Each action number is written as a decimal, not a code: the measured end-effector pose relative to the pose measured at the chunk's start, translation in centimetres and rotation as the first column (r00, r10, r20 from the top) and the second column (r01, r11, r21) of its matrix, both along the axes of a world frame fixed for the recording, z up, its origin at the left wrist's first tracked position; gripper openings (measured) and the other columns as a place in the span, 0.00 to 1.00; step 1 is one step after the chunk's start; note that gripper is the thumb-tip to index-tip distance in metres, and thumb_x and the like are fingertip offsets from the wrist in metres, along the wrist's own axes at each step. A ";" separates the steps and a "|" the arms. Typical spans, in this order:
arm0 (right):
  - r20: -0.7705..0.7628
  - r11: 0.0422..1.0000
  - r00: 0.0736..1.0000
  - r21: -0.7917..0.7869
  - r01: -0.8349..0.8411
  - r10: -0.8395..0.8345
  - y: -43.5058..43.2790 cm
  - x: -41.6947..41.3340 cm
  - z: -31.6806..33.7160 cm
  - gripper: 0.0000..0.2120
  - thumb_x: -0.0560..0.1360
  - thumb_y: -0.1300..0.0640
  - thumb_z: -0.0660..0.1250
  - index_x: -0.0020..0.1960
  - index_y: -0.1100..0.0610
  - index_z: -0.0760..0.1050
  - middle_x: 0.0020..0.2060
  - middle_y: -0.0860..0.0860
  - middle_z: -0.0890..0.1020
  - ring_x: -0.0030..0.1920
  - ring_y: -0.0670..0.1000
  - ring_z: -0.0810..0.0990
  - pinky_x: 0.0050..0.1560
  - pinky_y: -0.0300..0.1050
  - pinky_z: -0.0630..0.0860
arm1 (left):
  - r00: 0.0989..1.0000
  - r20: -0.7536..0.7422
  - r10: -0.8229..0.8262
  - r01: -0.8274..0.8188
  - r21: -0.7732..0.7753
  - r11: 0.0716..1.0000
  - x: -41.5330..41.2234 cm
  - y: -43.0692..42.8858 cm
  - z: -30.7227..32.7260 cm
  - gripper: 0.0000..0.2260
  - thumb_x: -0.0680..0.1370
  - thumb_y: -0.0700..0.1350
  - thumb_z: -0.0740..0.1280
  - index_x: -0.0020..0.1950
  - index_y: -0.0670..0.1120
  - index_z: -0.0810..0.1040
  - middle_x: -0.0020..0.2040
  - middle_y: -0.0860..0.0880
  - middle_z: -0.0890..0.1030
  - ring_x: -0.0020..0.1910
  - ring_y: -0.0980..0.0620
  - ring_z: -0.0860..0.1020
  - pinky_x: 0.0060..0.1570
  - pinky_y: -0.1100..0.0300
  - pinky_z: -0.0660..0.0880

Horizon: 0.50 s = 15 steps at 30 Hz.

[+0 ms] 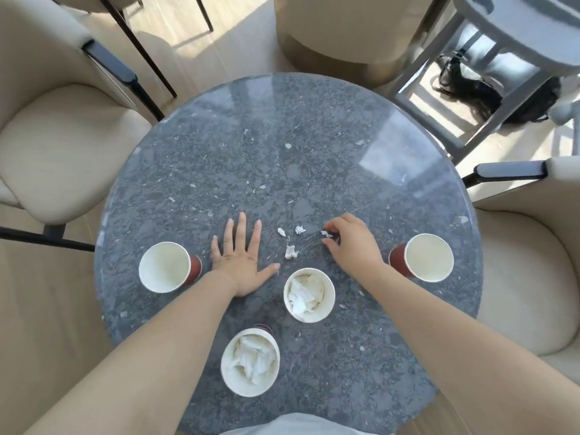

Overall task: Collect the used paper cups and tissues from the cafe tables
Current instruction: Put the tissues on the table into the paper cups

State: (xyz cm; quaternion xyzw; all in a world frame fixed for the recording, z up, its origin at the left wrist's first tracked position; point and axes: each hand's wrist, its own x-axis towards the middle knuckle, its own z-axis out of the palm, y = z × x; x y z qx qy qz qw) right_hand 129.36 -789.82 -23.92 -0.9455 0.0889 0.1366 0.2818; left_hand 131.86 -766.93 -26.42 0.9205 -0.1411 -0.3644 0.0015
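Observation:
Several red paper cups stand on a round grey stone table (282, 146). An empty cup (164, 267) is at the left and another empty cup (428, 257) at the right. A middle cup (309, 295) and a near cup (250, 362) hold crumpled tissues. Three small tissue scraps lie between my hands: one (281, 231), one (300, 229) and a larger one (291, 252). My left hand (240, 262) lies flat on the table with fingers spread. My right hand (353, 243) pinches a fourth tissue scrap (326, 233) at its fingertips.
Beige armchairs stand at the left (62, 146) and right (527, 277) of the table. A beige round stool (342, 29) is beyond it. A grey table frame (470, 73) and a black bag (489, 92) are at the upper right.

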 end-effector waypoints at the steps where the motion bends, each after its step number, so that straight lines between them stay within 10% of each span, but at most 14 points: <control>1: 0.000 1.000 1.000 -0.006 -0.002 0.002 0.1 0.1 -0.3 0.07 0.74 0.58 0.66 0.51 0.57 0.77 0.48 0.53 0.76 0.53 0.54 0.72 0.50 0.45 0.71 | 1.000 -0.006 -0.001 0.001 -0.008 1.000 0.1 0.1 -0.2 0.42 0.71 0.72 0.48 0.66 0.55 0.21 0.66 0.49 0.18 0.70 0.43 0.25 0.68 0.38 0.35; 15: 0.028 0.966 0.971 0.096 -0.241 0.239 3.6 2.5 -1.0 0.03 0.73 0.61 0.66 0.44 0.58 0.78 0.44 0.52 0.78 0.47 0.53 0.75 0.46 0.40 0.69 | 0.985 0.171 0.031 -0.014 -0.099 0.995 -1.1 0.6 -0.5 0.40 0.71 0.72 0.48 0.71 0.55 0.28 0.72 0.48 0.27 0.72 0.46 0.29 0.68 0.39 0.37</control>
